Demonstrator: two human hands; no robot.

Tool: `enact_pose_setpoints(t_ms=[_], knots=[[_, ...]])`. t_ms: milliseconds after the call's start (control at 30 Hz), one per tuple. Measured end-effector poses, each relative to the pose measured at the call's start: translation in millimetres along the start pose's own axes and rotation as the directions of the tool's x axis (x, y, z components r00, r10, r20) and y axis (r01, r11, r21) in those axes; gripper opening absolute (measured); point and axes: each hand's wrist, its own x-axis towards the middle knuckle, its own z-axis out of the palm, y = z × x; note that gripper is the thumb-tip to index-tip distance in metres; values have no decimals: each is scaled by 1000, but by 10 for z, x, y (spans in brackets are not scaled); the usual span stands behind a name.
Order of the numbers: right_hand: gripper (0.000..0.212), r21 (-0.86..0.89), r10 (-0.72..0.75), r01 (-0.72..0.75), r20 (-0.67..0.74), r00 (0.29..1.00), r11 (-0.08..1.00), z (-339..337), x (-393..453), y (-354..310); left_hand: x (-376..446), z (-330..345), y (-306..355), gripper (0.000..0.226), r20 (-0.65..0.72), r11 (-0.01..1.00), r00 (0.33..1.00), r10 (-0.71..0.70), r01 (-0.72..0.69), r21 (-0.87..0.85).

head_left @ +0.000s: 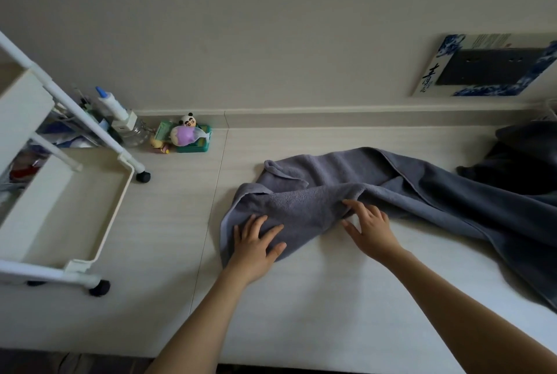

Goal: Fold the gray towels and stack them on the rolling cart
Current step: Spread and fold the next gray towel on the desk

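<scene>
The left hand (256,241) lay flat, fingers spread in no real grip, pressing the gray towel (376,192) on the worktop (331,313); the right hand (369,227) pinched a fold. The far end trailed rumpled, so folding might skew. The rolling cart (99,214) stood left.

probably a home room: toy figures (187,132) and a wall poster (488,64) by a pale table (301,298)
</scene>
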Motion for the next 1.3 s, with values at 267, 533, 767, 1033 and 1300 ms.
enact_pose_setpoints(t_ms=[267,533,767,1033,1300], knots=[[33,-21,-203,204,-245,948,979,20,-328,-103,-166,-205,54,68,-96,982,995,20,-2,187],[43,81,-86,102,-182,979,991,-36,-559,-105,82,7,718,71,-124,931,932,340,-352,-92],[45,-7,182,-204,-427,886,979,-72,-800,332,169,40,795,58,134,974,984,117,-140,176],[34,-71,403,-430,-242,883,900,-116,-726,787,255,75,1118,62,141,982,978,151,-165,96],[22,153,249,-214,-268,931,965,143,-560,290,246,-129,572,51,109,994,988,-111,108,31]])
